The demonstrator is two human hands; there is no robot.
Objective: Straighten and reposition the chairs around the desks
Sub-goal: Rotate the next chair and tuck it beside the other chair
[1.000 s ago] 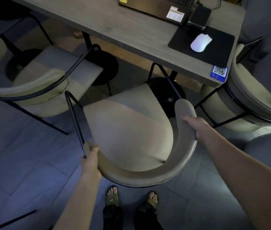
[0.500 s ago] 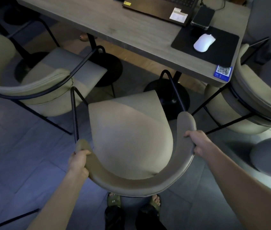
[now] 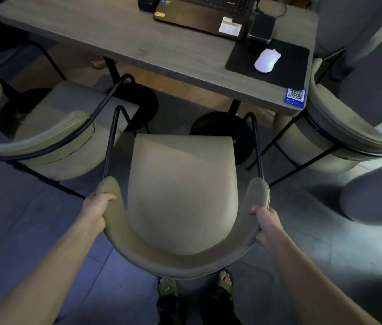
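Between both hands' grip, chair (image 3: 180,191) backrest

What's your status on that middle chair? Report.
Left hand and right hand both gripping the middle chair backrest. Seat faces desk, not tucked under. Neighbouring chairs close on left and right.

side chairs (image 3: 44,141) crowd gap (desk (image 3: 119,41) ahead)

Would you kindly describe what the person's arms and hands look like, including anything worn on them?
Both arms are bare as far as the frame shows, with no sleeves in view. The left hand and right hand carry no gloves, and no watch or ring is visible.
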